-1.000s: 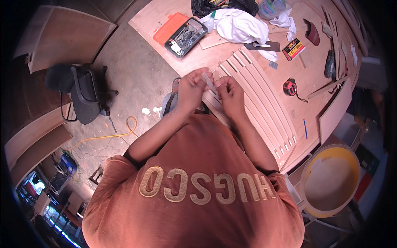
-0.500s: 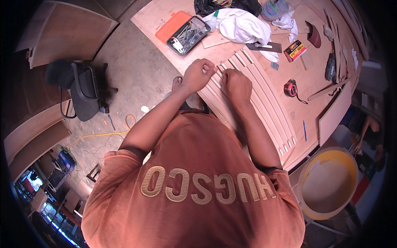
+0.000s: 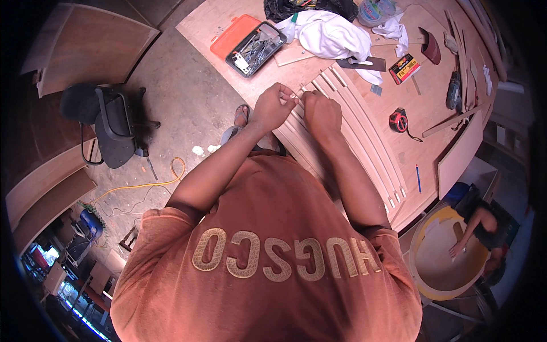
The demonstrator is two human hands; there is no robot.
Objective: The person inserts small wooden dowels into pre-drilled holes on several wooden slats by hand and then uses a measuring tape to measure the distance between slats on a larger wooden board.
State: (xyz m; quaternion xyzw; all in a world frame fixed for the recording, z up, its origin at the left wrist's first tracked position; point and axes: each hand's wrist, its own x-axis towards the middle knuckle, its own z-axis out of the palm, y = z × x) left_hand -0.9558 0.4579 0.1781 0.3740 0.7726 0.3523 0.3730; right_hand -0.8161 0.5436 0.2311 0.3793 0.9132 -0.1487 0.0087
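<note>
Side by side on the table lie several long pale wooden strips [image 3: 364, 134], with narrower stepped ends at top and bottom. Over their far left ends, my left hand [image 3: 274, 107] is closed, thumb and fingers pinched at a small pale bit I cannot make out. Close beside it, my right hand [image 3: 322, 115] is closed too, its curled fingers at the strip ends; what they grip is hidden beneath them. Only a small gap separates the two hands.
On the table [image 3: 411, 148] are an open orange-lidded box [image 3: 256, 48] of hardware, a white cloth [image 3: 327, 35], a tape measure [image 3: 399, 121], a blue pencil [image 3: 418, 178] and a power tool [image 3: 453, 91]. A co-worker's arm [image 3: 470, 231] reaches over a yellow-rimmed round tub [image 3: 419, 268]. An office chair [image 3: 111, 128] stands left.
My hands have shifted slightly, staying closed by the strip ends; the right has moved a little up and left. The co-worker at right has leaned in, reaching over the tub.
</note>
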